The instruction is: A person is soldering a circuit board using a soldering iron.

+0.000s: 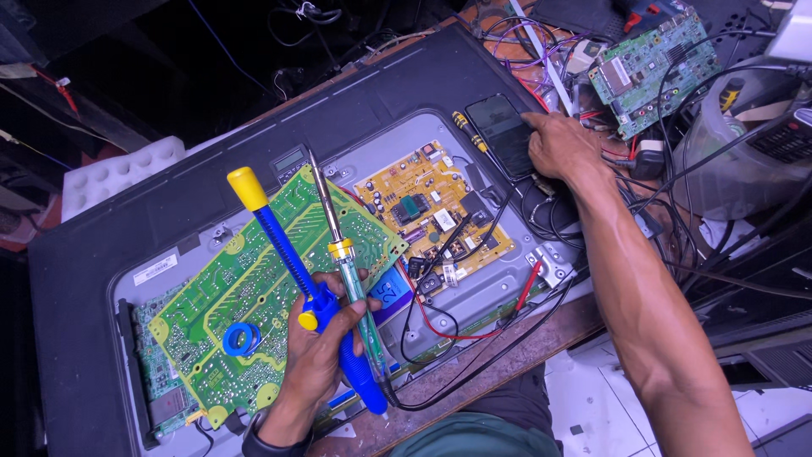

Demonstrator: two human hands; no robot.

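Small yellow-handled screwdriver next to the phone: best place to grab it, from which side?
Take the screwdriver by its striped yellow-black handle, pinched across its width, coming from its open left side. It lies flat on the panel, close along the phone's left edge, so the right side is blocked. The right hand, its finger on the phone, is nearest; the left hand holds two tools.

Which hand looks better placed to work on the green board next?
The left hand, probably. It already holds the soldering iron and the blue desoldering pump right over the green board. The right hand is stretched away, touching a phone.
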